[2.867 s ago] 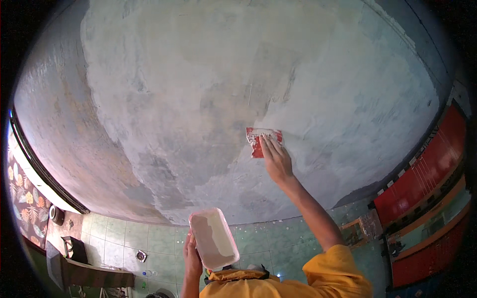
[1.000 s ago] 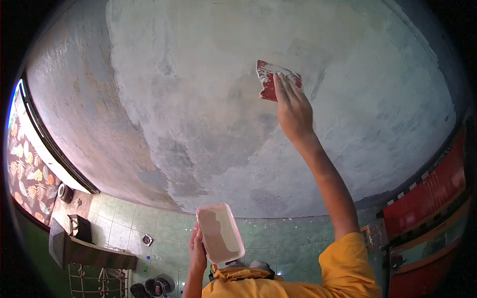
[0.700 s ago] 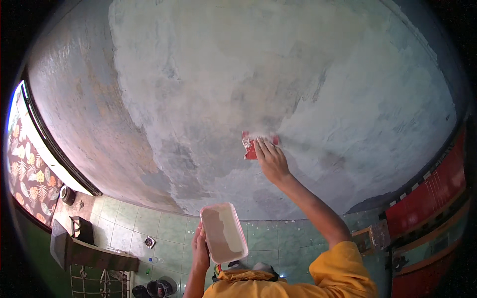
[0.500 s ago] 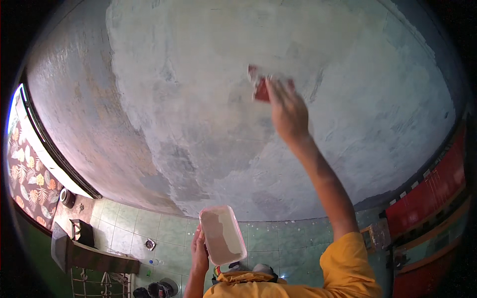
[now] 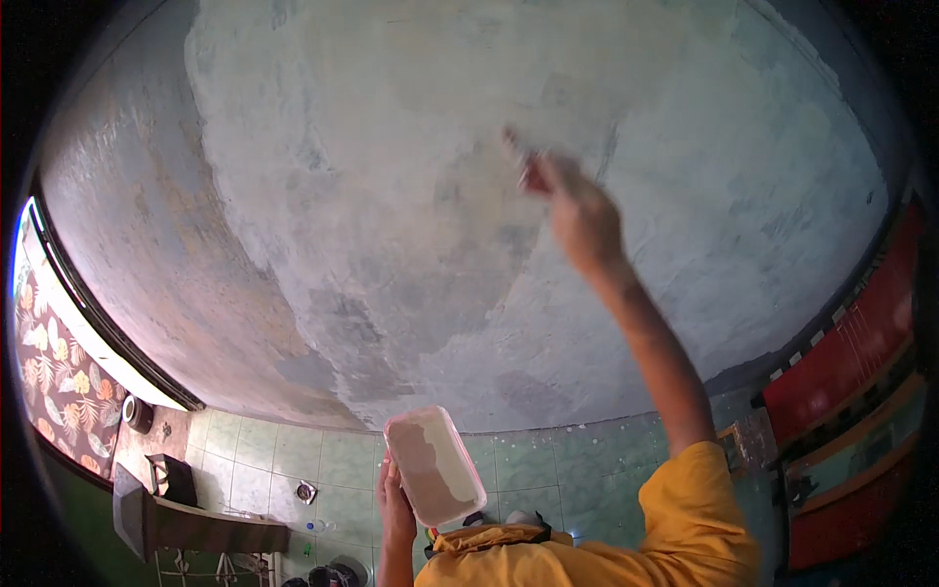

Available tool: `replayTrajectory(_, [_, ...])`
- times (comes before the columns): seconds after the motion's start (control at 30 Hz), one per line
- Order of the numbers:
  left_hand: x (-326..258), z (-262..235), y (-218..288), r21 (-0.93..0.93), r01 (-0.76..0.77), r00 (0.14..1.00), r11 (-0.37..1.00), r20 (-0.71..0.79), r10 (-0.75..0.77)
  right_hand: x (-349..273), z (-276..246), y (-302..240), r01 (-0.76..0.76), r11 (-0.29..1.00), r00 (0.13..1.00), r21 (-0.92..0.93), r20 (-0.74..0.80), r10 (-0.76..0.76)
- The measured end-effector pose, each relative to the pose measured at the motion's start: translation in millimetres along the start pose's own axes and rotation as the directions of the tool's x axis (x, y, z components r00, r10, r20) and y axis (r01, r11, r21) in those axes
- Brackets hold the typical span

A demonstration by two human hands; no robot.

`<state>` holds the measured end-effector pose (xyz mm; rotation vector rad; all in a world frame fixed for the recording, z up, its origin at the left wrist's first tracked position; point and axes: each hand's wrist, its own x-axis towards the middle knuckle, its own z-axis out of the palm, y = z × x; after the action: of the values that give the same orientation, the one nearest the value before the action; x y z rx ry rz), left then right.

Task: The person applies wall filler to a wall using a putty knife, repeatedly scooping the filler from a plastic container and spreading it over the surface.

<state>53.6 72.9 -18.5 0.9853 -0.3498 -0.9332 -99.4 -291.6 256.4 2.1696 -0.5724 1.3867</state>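
Red scraper (image 5: pixel 533 178) (blurred; long axis unclear), gripped by right hand (image 5: pixel 587 223), leftward of its fingers; pale tub (image 5: pixel 468 460), clasped by left hand (image 5: pixel 395 507), rightward of its fingers.

The tub (image 5: pixel 468 464) and right forearm (image 5: pixel 652 338) flank an open passage.

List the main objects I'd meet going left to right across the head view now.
Leaf-patterned surface → dark box → small round item → pink-rimmed tray → red scraper, blurred → red panel.
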Motion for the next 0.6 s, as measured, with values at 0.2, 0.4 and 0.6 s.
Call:
replayTrajectory(0.2, [10.1,-1.5,-8.3,0.022,0.045,0.999,0.999,0.019,-0.046,-12.6,13.6,38.8,0.104,0.960,0.993,-0.261,0.078,-0.086])
replayTrajectory(0.4, [12.6,21.4,6.6,0.056,0.044,0.999,0.997,0.024,-0.045,-106.3,22.1,3.9,0.095,0.995,0.960,-0.034,0.267,-0.083])
replayTrajectory(0.6, [25.5,10.0,-11.4,0.060,0.029,0.995,0.998,0.092,-0.035,50.9,-29.6,24.8,0.154,0.983,0.986,-0.100,-0.049,-0.160])
